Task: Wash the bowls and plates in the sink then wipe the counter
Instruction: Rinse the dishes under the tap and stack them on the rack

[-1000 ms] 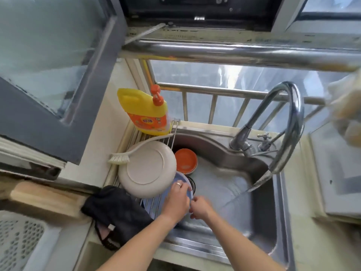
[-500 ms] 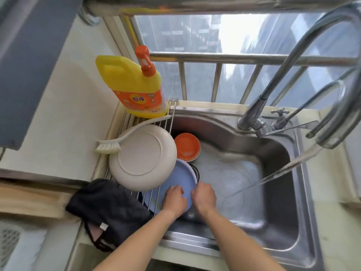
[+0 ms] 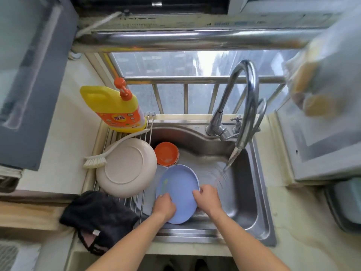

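Over the steel sink (image 3: 254,202) I hold a light blue plate (image 3: 179,186), tilted, with both hands. My left hand (image 3: 164,207) grips its lower left rim and my right hand (image 3: 208,198) grips its right rim. Water runs from the curved tap (image 3: 246,106) into the basin just right of the plate. A stack of orange bowls (image 3: 167,153) sits at the back left of the sink. A beige plate (image 3: 127,167) lies upside down on the wire rack (image 3: 136,202) over the sink's left side.
A white dish brush (image 3: 109,151) leans on the beige plate. A yellow detergent bottle (image 3: 115,110) stands at the rack's far end. A black cloth (image 3: 97,218) lies on the counter (image 3: 293,222) at the sink's front left corner. A window rail runs behind the tap.
The blue plate has come away from under the beige plate and moved right, out over the basin. Both hands now grip its rim; my head has lifted, showing more window.
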